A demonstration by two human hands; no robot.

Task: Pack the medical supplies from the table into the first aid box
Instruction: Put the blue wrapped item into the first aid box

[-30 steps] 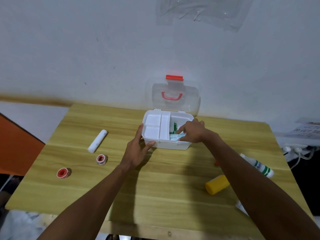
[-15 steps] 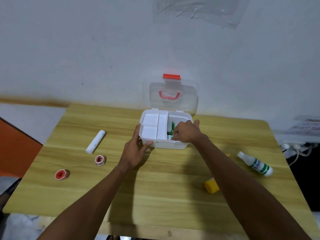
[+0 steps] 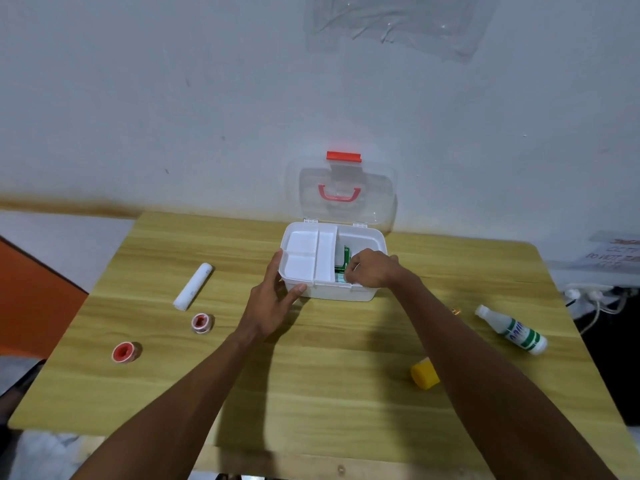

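— First aid box [image 3: 346, 292] stands open at the far middle of the wooden table [image 3: 311, 375], its clear lid [image 3: 346, 192] upright near the wall. What are the hands doing?

— Left hand [image 3: 273, 299] cups the box's near-left corner, fingers spread, thumb on the front wall. Right hand [image 3: 370, 268] reaches into the right compartment, fingers curled down by a green packet [image 3: 346, 258]; whether it grips anything cannot be told, since the knuckles hide the fingertips.

— And the white tray [image 3: 308, 258]?

— Seated in the box's left half, its sections apparently bare.

— What remains outside?

— White bandage roll [image 3: 193, 287] and two red-cored tape rolls [image 3: 202, 323] [image 3: 123, 352] to the left. On the right, a white bottle with green bands [image 3: 512, 330] lies on its side; a yellow cylinder [image 3: 424, 375] is partly covered by the right forearm.
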